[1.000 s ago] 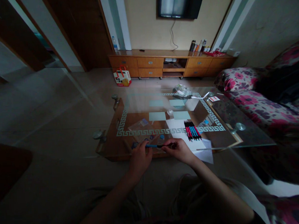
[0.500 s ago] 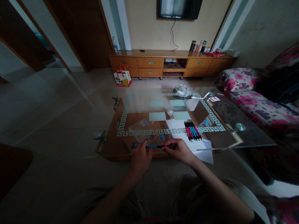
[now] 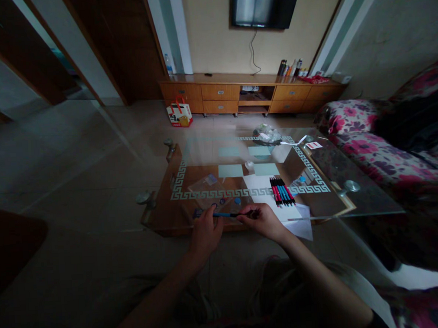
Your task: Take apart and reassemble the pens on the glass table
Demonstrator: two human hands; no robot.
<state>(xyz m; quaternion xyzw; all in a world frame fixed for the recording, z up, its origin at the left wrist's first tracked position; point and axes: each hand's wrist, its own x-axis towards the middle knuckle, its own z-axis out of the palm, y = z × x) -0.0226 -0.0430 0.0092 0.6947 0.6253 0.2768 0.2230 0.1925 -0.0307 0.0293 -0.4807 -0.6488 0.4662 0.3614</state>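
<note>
A blue pen with black ends [image 3: 225,214] lies sideways between my two hands, over the near edge of the glass table [image 3: 373,205]. My left hand [image 3: 207,231] is closed around its left end. Pinched in the fingers of my right hand [image 3: 261,220] is the pen's black right end, whose tip I cannot make out. To the right of my right hand, a row of red, blue and black pens [image 3: 282,191] rests side by side on white paper [image 3: 259,185].
A clear plastic bag [image 3: 267,134] sits at the table's far side, with a small card [image 3: 314,145] to its right. Glass knobs, one at the right [image 3: 352,186], stand on the tabletop. A flowered sofa [image 3: 374,159] flanks the right; a low wooden cabinet [image 3: 220,92] stands beyond.
Almost nothing differs. Both hands stay on the blue pen in nearly the same place, with at most a slight shift of the fingers.
</note>
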